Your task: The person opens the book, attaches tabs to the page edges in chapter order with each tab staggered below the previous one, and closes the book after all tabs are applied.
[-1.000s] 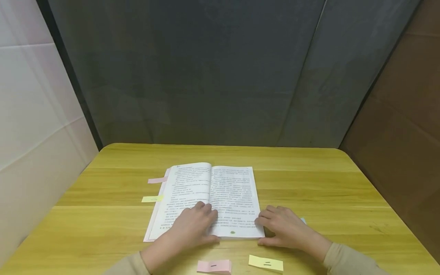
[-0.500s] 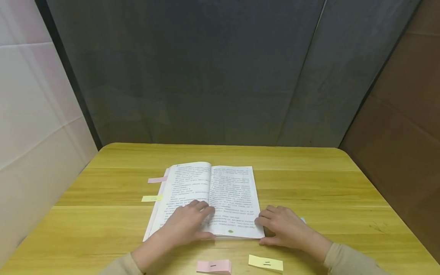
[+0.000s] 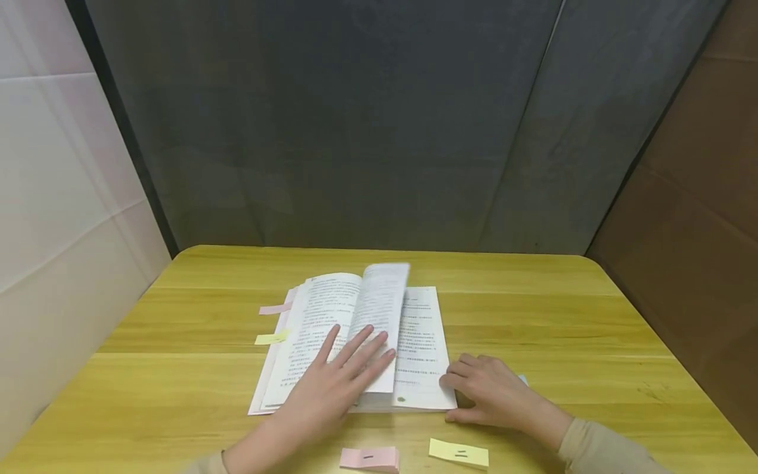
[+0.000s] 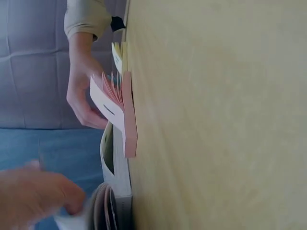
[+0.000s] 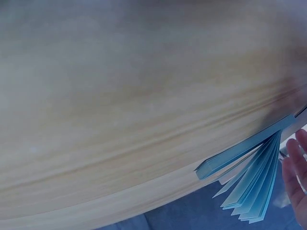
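Observation:
An open paperback book (image 3: 423, 342) lies on the table, its text pages facing up. Pages (image 3: 383, 296) stand partly lifted from the right side, leaning over the gutter. Across the lower left page and these lifted pages lies my left hand (image 3: 334, 385), fingers straight and spread; it is blurred in the left wrist view. My right hand (image 3: 488, 392) holds the book's lower right corner, fingers bent at the side edge and thumb near the bottom edge. Pink (image 3: 275, 309) and yellow paper tabs (image 3: 271, 338) stick out from the book's left edge.
In front of the book lie a pink sticky-note pad (image 3: 368, 458) and a yellow one (image 3: 458, 453), each with dark strokes. A fanned blue pad (image 5: 244, 167) lies beside my right hand, mostly hidden in the head view. A dark partition (image 3: 355, 131) stands behind the wooden table (image 3: 521, 303).
My left hand has straightened and spread its fingers. Pages from the right side have risen and swung leftward, uncovering a different right page. My right hand stays at the corner.

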Motion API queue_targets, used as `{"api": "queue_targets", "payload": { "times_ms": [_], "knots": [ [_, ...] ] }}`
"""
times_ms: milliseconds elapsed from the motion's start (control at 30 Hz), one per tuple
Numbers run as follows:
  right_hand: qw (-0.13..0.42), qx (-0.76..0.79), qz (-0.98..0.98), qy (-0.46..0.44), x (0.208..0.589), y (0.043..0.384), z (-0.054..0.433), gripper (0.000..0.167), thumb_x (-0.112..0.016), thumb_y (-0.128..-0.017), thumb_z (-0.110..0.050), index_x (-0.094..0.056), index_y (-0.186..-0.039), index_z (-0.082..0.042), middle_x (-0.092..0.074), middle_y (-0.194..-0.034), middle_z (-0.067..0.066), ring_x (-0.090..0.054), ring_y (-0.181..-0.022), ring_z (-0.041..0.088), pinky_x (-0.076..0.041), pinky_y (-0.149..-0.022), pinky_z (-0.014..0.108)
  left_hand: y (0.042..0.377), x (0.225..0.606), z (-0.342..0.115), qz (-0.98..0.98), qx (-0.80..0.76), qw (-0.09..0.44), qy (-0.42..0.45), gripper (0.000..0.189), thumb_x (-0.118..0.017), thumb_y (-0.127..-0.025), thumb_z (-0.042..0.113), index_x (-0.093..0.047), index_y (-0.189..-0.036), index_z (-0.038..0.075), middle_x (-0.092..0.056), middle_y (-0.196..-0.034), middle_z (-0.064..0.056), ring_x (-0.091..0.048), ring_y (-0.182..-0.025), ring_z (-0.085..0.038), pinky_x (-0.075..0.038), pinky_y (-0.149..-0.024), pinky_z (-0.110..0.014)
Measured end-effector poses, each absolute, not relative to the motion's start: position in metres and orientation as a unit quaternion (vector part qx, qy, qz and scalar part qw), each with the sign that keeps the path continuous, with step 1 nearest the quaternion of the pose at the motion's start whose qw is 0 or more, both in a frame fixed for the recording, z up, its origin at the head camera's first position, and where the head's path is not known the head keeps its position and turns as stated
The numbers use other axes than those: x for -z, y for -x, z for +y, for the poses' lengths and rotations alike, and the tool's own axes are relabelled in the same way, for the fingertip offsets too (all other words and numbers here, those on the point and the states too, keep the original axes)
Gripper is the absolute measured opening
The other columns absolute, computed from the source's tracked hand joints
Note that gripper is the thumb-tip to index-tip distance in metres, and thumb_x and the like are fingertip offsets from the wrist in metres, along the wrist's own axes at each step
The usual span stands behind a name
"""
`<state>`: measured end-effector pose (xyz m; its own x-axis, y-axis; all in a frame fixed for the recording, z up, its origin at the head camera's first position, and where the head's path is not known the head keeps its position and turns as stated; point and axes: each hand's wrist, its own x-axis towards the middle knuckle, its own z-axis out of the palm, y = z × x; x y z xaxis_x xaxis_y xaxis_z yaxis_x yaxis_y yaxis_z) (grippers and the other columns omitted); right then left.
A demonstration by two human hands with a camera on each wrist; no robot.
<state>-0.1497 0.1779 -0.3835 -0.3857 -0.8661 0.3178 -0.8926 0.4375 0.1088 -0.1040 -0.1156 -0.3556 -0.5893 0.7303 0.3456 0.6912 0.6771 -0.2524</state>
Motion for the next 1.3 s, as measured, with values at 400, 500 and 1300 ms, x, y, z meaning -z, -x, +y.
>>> {"api": "queue_targets", "payload": {
  "times_ms": [400, 500, 1300],
  "knots": [
    [0.163, -0.035, -0.834, -0.526, 0.384, 0.15, 0.177, 0.039, -0.057, -0.075, -0.054, -0.058, -0.088, -0.017, -0.05, -0.084, -0.009, -0.042, -0.071, 0.006, -0.038, -0.053, 0.02, 0.109, 0.365, -0.121, -0.907, -0.062, 0.18, 0.375, 0.034, -0.061, -0.073, 0.013, -0.061, -0.107, 0.013, -0.058, -0.108, -0.006, -0.052, -0.102, -0.025, -0.044, -0.08, -0.041],
    [0.164, -0.034, -0.834, -0.526, 0.384, 0.15, 0.178, 0.039, -0.057, -0.075, -0.054, -0.058, -0.088, -0.017, -0.051, -0.084, -0.009, -0.043, -0.071, 0.006, -0.038, -0.053, 0.02, 0.111, 0.368, -0.116, -0.916, -0.033, 0.165, 0.364, 0.033, -0.056, -0.081, 0.033, -0.061, -0.104, 0.011, -0.057, -0.099, -0.005, -0.053, -0.093, -0.024, -0.048, -0.069, -0.036],
    [0.16, -0.045, -0.833, -0.527, 0.383, 0.147, 0.177, 0.04, -0.058, -0.076, -0.053, -0.059, -0.093, -0.017, -0.052, -0.085, -0.01, -0.044, -0.072, 0.006, -0.039, -0.054, 0.02, 0.106, 0.364, -0.119, -0.926, 0.043, 0.149, 0.346, 0.061, -0.056, -0.076, 0.038, -0.042, -0.129, 0.011, -0.049, -0.118, -0.01, -0.057, -0.075, -0.022, -0.04, -0.046, -0.024]
  ]
}}
